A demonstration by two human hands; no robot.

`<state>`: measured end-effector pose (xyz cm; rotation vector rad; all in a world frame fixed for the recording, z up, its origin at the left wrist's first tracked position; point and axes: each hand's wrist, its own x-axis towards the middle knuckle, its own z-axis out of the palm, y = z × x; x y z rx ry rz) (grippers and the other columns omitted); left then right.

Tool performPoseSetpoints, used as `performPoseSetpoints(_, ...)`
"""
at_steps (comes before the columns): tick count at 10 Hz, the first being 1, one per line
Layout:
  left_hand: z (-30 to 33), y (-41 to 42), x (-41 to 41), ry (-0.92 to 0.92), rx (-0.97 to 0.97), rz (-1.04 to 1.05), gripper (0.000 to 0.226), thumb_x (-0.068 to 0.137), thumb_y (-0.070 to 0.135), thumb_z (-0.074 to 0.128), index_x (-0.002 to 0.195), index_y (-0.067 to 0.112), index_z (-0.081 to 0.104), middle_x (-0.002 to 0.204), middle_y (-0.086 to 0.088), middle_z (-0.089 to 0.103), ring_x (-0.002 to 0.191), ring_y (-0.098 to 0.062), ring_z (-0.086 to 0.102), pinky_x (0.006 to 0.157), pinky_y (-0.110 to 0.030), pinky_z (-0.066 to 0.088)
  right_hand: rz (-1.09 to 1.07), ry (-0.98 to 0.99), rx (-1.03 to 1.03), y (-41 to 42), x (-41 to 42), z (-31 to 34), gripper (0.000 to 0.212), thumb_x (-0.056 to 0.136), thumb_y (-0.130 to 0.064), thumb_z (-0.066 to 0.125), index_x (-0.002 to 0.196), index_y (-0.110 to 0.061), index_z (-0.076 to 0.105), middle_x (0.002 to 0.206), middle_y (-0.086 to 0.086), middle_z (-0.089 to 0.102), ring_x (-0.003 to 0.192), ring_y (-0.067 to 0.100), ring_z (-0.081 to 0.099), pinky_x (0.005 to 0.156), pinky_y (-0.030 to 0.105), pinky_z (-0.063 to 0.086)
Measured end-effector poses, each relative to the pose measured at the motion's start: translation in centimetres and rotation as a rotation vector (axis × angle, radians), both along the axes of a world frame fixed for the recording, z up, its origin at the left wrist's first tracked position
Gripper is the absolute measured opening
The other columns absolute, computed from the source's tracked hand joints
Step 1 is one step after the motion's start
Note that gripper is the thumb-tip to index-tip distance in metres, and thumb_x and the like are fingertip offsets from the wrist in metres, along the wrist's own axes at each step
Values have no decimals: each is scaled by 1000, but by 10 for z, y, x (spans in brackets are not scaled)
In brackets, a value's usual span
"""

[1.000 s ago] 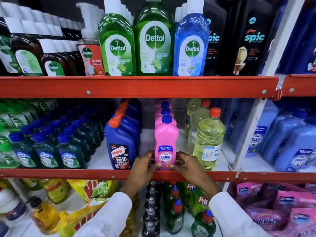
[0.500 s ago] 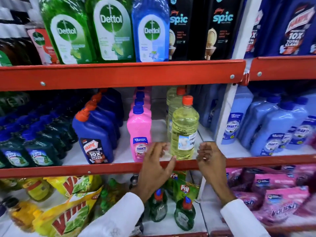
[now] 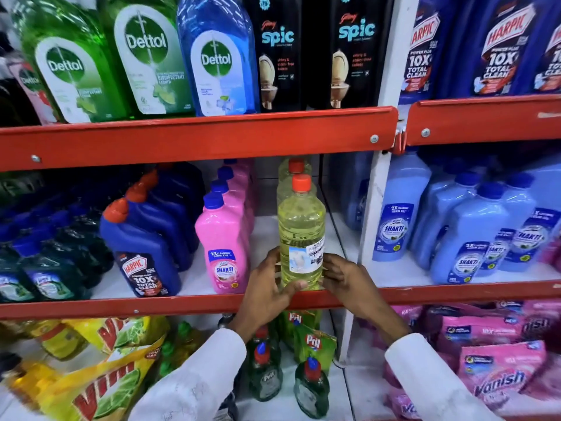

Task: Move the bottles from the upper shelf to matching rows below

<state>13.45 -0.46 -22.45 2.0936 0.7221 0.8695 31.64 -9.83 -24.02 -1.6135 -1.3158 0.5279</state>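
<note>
Left hand [image 3: 267, 287]: its fingers are wrapping the lower left side of the yellow bottle [image 3: 301, 235], with the thumb lying across the bottle's base at the front.
Right hand [image 3: 343, 278]: its fingers are pressing against the lower right side of the same bottle, beside the label; the fingertips are partly hidden behind it.
Yellow bottle: it is standing upright with an orange cap, at the front edge of the middle shelf [image 3: 188, 302], near that shelf's right end by the white upright post [image 3: 379, 189]. More bottles of the same kind are lining up behind it.
Pink Shakti bottle [image 3: 223, 247]: it is standing at the front edge just to the left of the yellow bottle, apart from it, heading its own row.
Blue Harpic bottle [image 3: 142, 253]: it is standing further left at the front edge, leading a row of the same kind.
Upper shelf [image 3: 197, 138]: it is carrying green and blue Dettol bottles [image 3: 142, 56] and black Spic bottles [image 3: 279, 53] along its front edge.
Sleeves: both wrists are showing white cuffs at the bottom of the view.
</note>
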Motion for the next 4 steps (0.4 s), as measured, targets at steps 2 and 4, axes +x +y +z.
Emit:
performPoseSetpoints(2,-3,4,-1,30,-1,-9,72,80,26,83,141,14,47,123,12,66,111,-1,66,87,3,43,19,7,22,-5,-3,2,52,86,1,69,134,-15,57,123,-5,71,111,5,68,99,26,53)
performPoseSetpoints(4,3,5,-14,51,111,73,79,82,45,78,148,19,43,139,4,65,122,-9,63,108,-27,51,-276,48,153,-35,-23,21,49,81,-2,76,124,-23,65,113,0,76,96,5,73,89,26,59)
